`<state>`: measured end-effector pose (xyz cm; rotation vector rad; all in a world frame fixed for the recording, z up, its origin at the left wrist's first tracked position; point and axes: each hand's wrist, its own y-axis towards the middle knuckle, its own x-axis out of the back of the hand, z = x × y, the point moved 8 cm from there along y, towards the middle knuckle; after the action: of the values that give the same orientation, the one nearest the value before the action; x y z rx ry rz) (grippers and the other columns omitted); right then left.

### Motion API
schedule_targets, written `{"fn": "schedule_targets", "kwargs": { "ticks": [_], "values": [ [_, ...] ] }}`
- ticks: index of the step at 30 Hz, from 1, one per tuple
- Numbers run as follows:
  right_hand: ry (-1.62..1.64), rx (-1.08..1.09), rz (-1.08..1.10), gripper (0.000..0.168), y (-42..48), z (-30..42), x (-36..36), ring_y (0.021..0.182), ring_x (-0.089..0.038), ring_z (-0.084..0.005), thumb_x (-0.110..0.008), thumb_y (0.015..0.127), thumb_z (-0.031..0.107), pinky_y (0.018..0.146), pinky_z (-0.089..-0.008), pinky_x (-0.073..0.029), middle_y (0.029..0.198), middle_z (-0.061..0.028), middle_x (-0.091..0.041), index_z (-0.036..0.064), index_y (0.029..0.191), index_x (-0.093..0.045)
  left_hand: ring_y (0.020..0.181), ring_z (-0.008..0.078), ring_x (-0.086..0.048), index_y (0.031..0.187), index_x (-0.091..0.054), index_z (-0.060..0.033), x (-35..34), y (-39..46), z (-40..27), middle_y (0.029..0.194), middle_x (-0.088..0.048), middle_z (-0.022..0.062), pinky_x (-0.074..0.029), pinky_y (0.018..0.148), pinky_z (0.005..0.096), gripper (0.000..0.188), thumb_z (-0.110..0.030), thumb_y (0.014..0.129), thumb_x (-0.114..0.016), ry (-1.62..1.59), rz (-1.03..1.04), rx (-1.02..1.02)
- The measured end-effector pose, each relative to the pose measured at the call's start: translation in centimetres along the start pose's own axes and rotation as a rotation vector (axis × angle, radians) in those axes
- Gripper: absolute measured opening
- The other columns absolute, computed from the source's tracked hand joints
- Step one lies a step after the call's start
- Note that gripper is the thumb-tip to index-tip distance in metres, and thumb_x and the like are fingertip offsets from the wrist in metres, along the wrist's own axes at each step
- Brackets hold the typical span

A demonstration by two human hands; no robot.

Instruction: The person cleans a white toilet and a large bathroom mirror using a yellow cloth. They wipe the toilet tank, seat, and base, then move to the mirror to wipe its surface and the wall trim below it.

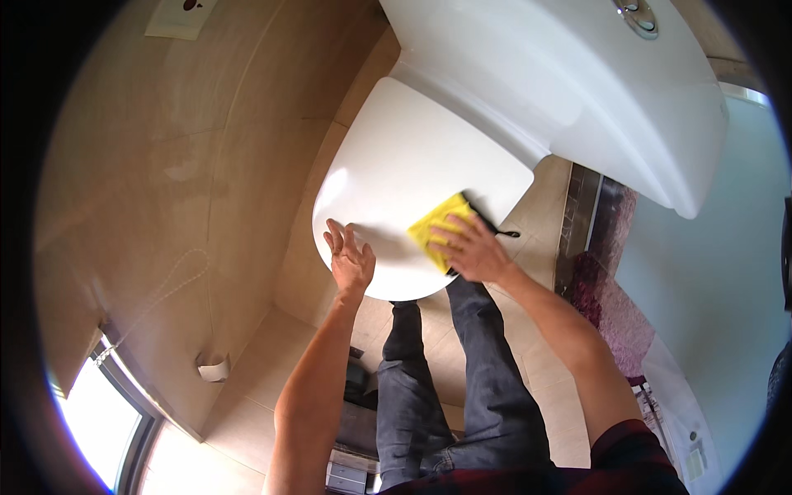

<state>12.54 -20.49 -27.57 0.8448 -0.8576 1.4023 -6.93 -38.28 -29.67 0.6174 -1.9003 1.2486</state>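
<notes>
A white toilet with its lid (421, 142) down lies before me. My right hand (467, 247) presses flat on a folded yellow cloth (436, 223) with a dark edge and a small black loop, near the lid's right front rim. The hand is slightly blurred, and whether its fingers grip the cloth is hard to tell. My left hand (351, 257) is at the lid's left front part, fingers apart and holding nothing; whether it touches the lid cannot be told.
Behind the lid rises the white cistern (532, 80) with a chrome flush button (637, 15). A tiled wall (185, 154) stands at the left, above a bright window (99, 414). A frosted glass panel (687, 266) and a pink mat (619, 309) are at the right.
</notes>
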Motion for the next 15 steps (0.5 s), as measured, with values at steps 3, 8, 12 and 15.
{"fn": "schedule_targets", "kwargs": {
  "ticks": [3, 8, 12, 15],
  "values": [
    [0.001, -0.247, -0.033, 0.059, 1.8, -7.2, 3.1, 0.15, -0.026, -0.0332, -0.065, 0.089, 0.032, 0.123, -0.0588, -0.017, 0.159, -0.0029, -0.038, 0.026, 0.147, -0.052, 0.15, 0.0485, -0.02, 0.148, -0.047, -0.0106, 0.4, 0.3, -0.2, 0.166, -0.017, 0.0202, -0.043, 0.112, 0.0492, 0.065, -0.016, 0.084, -0.06, 0.045, 0.045, 0.019],
    [-0.076, -0.54, -0.227, 0.06, 5.5, -9.8, 4.4, 0.149, -0.022, -0.0443, -0.068, 0.089, 0.034, 0.118, -0.0669, -0.017, 0.16, -0.0084, -0.033, 0.02, 0.146, -0.053, 0.151, 0.0463, -0.019, 0.15, -0.043, -0.0119, 0.0, 0.1, -0.3, 0.167, -0.014, 0.0182, -0.044, 0.113, 0.0491, 0.068, -0.017, 0.084, -0.059, 0.08, 0.075, 0.019],
    [0.038, -0.14, 0.012, 0.068, 4.1, 1.8, -1.9, 0.152, -0.021, -0.0355, -0.067, 0.091, 0.038, 0.121, -0.0632, -0.019, 0.165, -0.0056, -0.026, 0.023, 0.152, -0.043, 0.151, 0.0461, -0.02, 0.15, -0.041, -0.0134, 0.2, 0.3, -0.4, 0.167, -0.014, 0.0191, -0.044, 0.112, 0.0494, 0.069, -0.015, 0.084, -0.059, 0.138, 0.076, 0.037],
    [0.14, 0.056, 0.114, 0.07, 0.6, 5.9, -4.9, 0.154, -0.016, -0.0295, -0.067, 0.09, 0.044, 0.127, -0.0528, -0.01, 0.165, 0.0014, -0.024, 0.028, 0.153, -0.04, 0.15, 0.0457, -0.021, 0.15, -0.041, -0.0148, 0.2, 0.7, 0.0, 0.167, -0.014, 0.0194, -0.044, 0.112, 0.049, 0.069, -0.015, 0.084, -0.061, 0.196, 0.085, 0.033]
  ]
}}
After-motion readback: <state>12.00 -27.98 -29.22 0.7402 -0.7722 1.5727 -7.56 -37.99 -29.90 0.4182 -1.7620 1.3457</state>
